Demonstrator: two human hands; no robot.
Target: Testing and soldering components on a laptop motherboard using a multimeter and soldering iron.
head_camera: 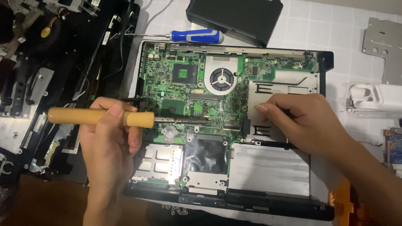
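Observation:
An opened laptop base (322, 62) lies in the middle with its green circuit board (167, 79) and round fan (220, 78) exposed. My left hand (106, 144) grips a soldering iron by its wooden handle (79, 116). The iron's metal shaft (184, 120) lies across the board, pointing right. My right hand (303, 121) rests on the silver metal plate (289, 81) at the board's right side, fingers curled, pinching something small and dark that I cannot make out.
A blue-handled screwdriver (197, 36) lies above the laptop beside a black box (238, 16). Dark dismantled laptop parts (50, 62) crowd the left. A silver metal bracket (383, 46), a white adapter (374, 97) and a small circuit board (393, 144) sit on the right.

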